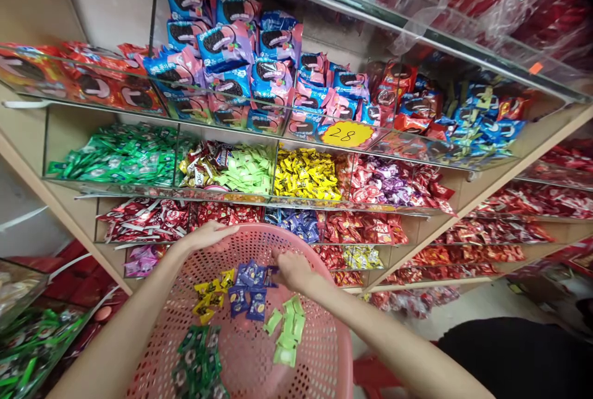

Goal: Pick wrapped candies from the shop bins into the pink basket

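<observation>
A pink perforated plastic basket is in front of me, below the shelves. My left hand grips its far left rim, with fingers lying along the edge. My right hand is inside the basket near the far right wall. Its fingers are curled closed around a blue-purple wrapped candy, partly hidden by them. In the basket lie separate groups: blue-purple candies, yellow candies, light green candies and dark green candies.
Shelves with clear dividers hold green, yellow and red candies. Blue-pink cookie packs stand above, behind a yellow "28" tag. A person in black is at lower right. Another green candy bin is at lower left.
</observation>
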`<state>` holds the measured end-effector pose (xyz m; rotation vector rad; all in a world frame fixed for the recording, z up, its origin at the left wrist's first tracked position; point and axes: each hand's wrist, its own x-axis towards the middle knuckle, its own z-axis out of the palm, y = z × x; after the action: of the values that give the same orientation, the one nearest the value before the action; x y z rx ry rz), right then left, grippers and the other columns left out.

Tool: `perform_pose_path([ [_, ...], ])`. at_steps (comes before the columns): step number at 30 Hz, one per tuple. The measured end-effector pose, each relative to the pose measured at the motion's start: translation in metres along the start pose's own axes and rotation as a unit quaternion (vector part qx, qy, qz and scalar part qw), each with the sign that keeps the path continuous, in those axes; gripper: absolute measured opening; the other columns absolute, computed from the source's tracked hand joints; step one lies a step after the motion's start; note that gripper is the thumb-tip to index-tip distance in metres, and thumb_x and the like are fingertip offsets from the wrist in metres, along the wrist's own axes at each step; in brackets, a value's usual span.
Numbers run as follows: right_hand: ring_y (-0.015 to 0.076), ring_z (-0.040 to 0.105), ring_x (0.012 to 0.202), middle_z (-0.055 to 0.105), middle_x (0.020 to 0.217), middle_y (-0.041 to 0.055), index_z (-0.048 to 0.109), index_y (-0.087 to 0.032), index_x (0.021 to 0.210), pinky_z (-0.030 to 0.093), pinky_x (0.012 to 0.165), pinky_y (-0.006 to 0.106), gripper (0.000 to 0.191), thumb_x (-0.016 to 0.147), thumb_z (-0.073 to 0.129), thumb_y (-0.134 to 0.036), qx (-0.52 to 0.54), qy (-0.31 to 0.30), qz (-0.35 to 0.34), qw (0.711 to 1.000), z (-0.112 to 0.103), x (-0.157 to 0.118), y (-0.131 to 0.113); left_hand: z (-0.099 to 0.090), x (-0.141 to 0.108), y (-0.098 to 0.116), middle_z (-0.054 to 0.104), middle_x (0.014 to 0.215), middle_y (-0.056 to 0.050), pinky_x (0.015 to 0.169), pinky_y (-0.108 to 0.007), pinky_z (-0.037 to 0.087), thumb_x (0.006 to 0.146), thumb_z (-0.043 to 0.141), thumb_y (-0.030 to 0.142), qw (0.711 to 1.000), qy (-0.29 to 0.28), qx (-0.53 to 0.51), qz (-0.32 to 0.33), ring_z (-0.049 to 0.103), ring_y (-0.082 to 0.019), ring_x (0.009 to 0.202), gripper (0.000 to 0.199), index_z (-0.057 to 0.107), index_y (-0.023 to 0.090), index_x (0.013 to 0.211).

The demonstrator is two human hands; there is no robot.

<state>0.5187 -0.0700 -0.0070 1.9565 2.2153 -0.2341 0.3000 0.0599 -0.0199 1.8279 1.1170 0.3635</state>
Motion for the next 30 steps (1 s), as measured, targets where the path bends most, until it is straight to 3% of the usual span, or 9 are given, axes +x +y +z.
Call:
perform_pose_path([
  [2,0.0209,0.06,0.089,0.064,0.095,0.0096,0.05,-0.019,0.106,0.043,0.069,0.028,0.03,0.083,0.045,-0.039,0.033,0.074,-0.004,0.997,-0.019,-0.001,0.016,0.0,-0.001,-0.002,0.052,0.053,0.0,0.05,-0.023,0.034,0.067,0.048,0.064,1.0,-0.001,-0.004,-0.013,0.048,-0.013,0.05,0.049,0.049,0.015,0.059],
  [5,0.0185,0.06,0.085,0.064,0.09,0.0085,0.051,-0.02,0.102,0.041,0.067,0.025,0.03,0.09,0.028,-0.035,0.048,0.151,0.062,0.985,-0.032,0.007,0.053,0.0,-0.003,0.0,0.053,0.054,0.0,0.051,-0.022,0.035,0.066,0.048,0.065,1.0,0.003,-0.002,-0.022,0.05,-0.013,0.051,0.051,0.048,0.015,0.058],
  [8,0.0195,0.06,0.086,0.062,0.093,0.0114,0.049,-0.018,0.105,0.042,0.064,0.025,0.029,0.092,0.024,-0.028,-0.018,0.137,0.143,0.98,-0.021,0.024,0.092,0.0,-0.005,0.003,0.054,0.055,-0.001,0.051,-0.022,0.035,0.065,0.048,0.067,1.0,0.003,-0.004,-0.024,0.051,-0.013,0.053,0.052,0.049,0.015,0.059],
  [11,0.0199,0.062,0.084,0.057,0.103,0.0151,0.046,-0.016,0.111,0.044,0.062,0.026,0.031,0.088,0.025,-0.011,-0.085,0.108,0.159,0.978,0.001,0.043,0.115,0.001,-0.005,0.003,0.056,0.057,-0.001,0.052,-0.022,0.035,0.066,0.047,0.067,1.0,0.008,0.006,-0.017,0.051,-0.013,0.054,0.053,0.051,0.015,0.06],
  [15,0.0205,0.062,0.086,0.051,0.111,0.0192,0.048,-0.012,0.112,0.047,0.066,0.028,0.035,0.085,0.027,-0.004,-0.113,0.088,0.123,0.982,0.021,0.067,0.119,0.001,-0.004,0.001,0.056,0.056,-0.002,0.051,-0.022,0.034,0.067,0.046,0.067,1.0,0.007,0.009,-0.022,0.05,-0.013,0.052,0.053,0.052,0.014,0.059],
  [21,0.0238,0.062,0.09,0.045,0.117,0.0272,0.049,-0.005,0.114,0.048,0.069,0.032,0.038,0.085,0.025,-0.003,-0.141,0.071,0.093,0.983,0.03,0.091,0.12,-0.004,-0.012,0.003,0.051,0.052,0.0,0.051,-0.022,0.034,0.067,0.046,0.067,1.0,0.01,0.006,-0.025,0.048,-0.012,0.049,0.053,0.049,0.015,0.057],
  [26,0.0246,0.062,0.089,0.047,0.116,0.0289,0.048,-0.004,0.114,0.048,0.069,0.034,0.038,0.085,0.025,-0.002,-0.152,0.068,0.078,0.983,0.032,0.095,0.126,-0.006,-0.016,0.0,0.052,0.053,-0.001,0.051,-0.023,0.036,0.066,0.048,0.067,0.998,-0.009,-0.046,-0.037,0.048,-0.013,0.048,0.052,0.049,0.015,0.059],
  [30,0.0243,0.061,0.09,0.049,0.113,0.0265,0.049,-0.005,0.112,0.047,0.07,0.033,0.036,0.085,0.026,-0.002,-0.149,0.078,0.067,0.984,0.027,0.089,0.125,-0.006,-0.016,0.003,0.051,0.052,0.0,0.052,-0.023,0.035,0.067,0.047,0.066,0.999,0.002,-0.029,-0.034,0.048,-0.013,0.049,0.051,0.049,0.015,0.057],
])
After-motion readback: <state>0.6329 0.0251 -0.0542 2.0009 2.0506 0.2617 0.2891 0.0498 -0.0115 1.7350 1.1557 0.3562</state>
